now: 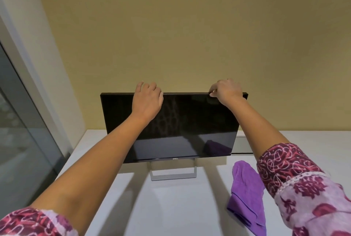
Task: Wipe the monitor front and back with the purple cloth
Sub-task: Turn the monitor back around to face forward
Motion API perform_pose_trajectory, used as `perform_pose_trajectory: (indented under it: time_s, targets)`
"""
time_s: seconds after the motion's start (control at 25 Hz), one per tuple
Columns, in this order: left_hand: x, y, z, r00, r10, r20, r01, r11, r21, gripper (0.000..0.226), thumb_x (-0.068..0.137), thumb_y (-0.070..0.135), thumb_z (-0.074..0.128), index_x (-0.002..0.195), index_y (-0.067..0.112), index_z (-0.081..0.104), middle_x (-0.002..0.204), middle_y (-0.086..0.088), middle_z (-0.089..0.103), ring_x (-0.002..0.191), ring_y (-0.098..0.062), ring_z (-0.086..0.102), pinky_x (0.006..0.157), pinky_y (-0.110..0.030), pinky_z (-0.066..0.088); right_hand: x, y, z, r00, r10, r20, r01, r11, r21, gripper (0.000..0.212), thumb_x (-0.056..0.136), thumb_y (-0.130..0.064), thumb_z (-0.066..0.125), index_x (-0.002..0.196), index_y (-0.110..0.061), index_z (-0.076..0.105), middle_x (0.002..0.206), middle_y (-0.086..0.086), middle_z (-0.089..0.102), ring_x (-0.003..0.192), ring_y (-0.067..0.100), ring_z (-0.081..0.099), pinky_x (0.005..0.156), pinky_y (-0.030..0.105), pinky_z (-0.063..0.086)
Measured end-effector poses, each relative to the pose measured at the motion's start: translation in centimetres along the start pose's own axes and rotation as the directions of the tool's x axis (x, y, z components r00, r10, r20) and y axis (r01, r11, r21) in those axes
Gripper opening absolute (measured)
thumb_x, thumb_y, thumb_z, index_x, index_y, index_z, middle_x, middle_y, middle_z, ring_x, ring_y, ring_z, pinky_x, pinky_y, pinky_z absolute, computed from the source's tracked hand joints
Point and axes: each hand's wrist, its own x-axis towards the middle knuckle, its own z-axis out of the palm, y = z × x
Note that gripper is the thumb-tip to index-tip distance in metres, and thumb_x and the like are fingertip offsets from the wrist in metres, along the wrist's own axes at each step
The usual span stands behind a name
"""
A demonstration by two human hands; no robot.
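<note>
Hands first: on my feed the left hand (147, 96) has its fingers hooked over the top edge of the black flat-screen monitor (180, 121). The right hand (227, 91) pinches that same edge further right, thumb on the front. It stands upright on a grey metal stand (173, 176) at the far side of the white table (180, 207). The crumpled purple cloth (247, 188) lies loose on the table, near right of the stand.

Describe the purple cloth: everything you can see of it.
The cloth is purple, soft-looking like microfibre, loosely folded with creases. It lies on the white table, in front and to the right of the monitor, its right edge hidden behind the right sleeve. Only the table visibly touches it.
</note>
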Motion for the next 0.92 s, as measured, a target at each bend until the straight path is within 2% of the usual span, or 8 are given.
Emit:
perform_pose_trajectory:
  time_s: [0.08,0.12,0.2,0.32,0.48,0.76,0.92]
  targets:
    - [-0.4,-0.3,0.0,1.000,-0.014,-0.027,0.012,0.996,-0.089,0.034,0.100,0.024,0.039,0.098,0.007,0.068,0.094,-0.009,0.059,0.087,-0.026,0.053,0.083,-0.036,0.037,-0.5,1.2,0.3,0.998,-0.044,-0.035,0.048,0.992,0.120,0.026,0.094,-0.038,0.054,0.114,-0.029,0.067,0.118,0.001,0.061,0.112,0.026,0.049,0.085,0.034,0.037]
    - [-0.7,-0.4,0.0,0.999,-0.029,-0.038,0.023,0.989,-0.147,0.032,0.099,0.023,0.042,0.098,0.006,0.069,0.093,-0.010,0.059,0.085,-0.027,0.052,0.073,-0.034,0.036,-0.9,1.8,0.5,0.998,-0.047,-0.040,0.055,0.974,0.221,0.026,0.093,-0.038,0.055,0.114,-0.028,0.068,0.118,0.001,0.061,0.111,0.025,0.051,0.082,0.033,0.038]
    - [-1.0,-0.6,0.1,0.997,-0.053,-0.049,0.040,0.973,-0.228,0.027,0.098,0.021,0.047,0.101,0.005,0.069,0.094,-0.011,0.060,0.086,-0.028,0.052,0.065,-0.031,0.032,-1.5,2.6,1.2,0.999,-0.029,-0.039,0.043,0.905,0.422,0.027,0.093,-0.035,0.056,0.115,-0.024,0.068,0.119,0.002,0.061,0.108,0.023,0.053,0.075,0.029,0.036]
    - [-1.0,-0.7,0.3,0.998,-0.048,-0.036,0.037,0.968,-0.249,0.026,0.097,0.020,0.050,0.109,0.005,0.068,0.098,-0.013,0.062,0.088,-0.030,0.053,0.065,-0.031,0.032,-1.7,2.7,2.3,0.996,-0.022,-0.083,0.061,0.858,0.510,0.028,0.095,-0.030,0.055,0.118,-0.019,0.067,0.118,0.004,0.060,0.107,0.023,0.054,0.074,0.026,0.033]
    - [-0.2,-1.0,0.1,0.997,-0.079,0.026,0.083,0.960,-0.267,0.028,0.098,0.021,0.048,0.115,0.007,0.066,0.105,-0.012,0.061,0.095,-0.028,0.051,0.069,-0.032,0.036,-1.4,2.3,3.0,0.991,0.022,-0.131,0.051,0.851,0.523,0.029,0.095,-0.027,0.055,0.118,-0.016,0.067,0.116,0.005,0.061,0.107,0.023,0.053,0.079,0.029,0.040]
    - [0.4,-1.1,0.1,0.994,-0.076,0.080,0.095,0.956,-0.279,0.028,0.098,0.019,0.047,0.118,0.008,0.064,0.109,-0.012,0.060,0.100,-0.028,0.051,0.077,-0.039,0.044,-0.8,2.0,3.2,0.991,0.075,-0.115,-0.001,0.840,0.542,0.029,0.094,-0.029,0.055,0.118,-0.017,0.067,0.116,0.004,0.060,0.109,0.024,0.053,0.081,0.032,0.042]
    - [0.1,-1.2,-0.1,0.991,-0.082,0.101,0.110,0.945,-0.307,0.031,0.098,0.022,0.046,0.122,0.009,0.062,0.116,-0.011,0.058,0.107,-0.027,0.050,0.088,-0.039,0.044,-1.2,2.3,3.0,0.995,0.030,-0.099,0.025,0.861,0.507,0.030,0.096,-0.032,0.053,0.121,-0.021,0.065,0.121,0.003,0.059,0.113,0.024,0.051,0.084,0.033,0.042]
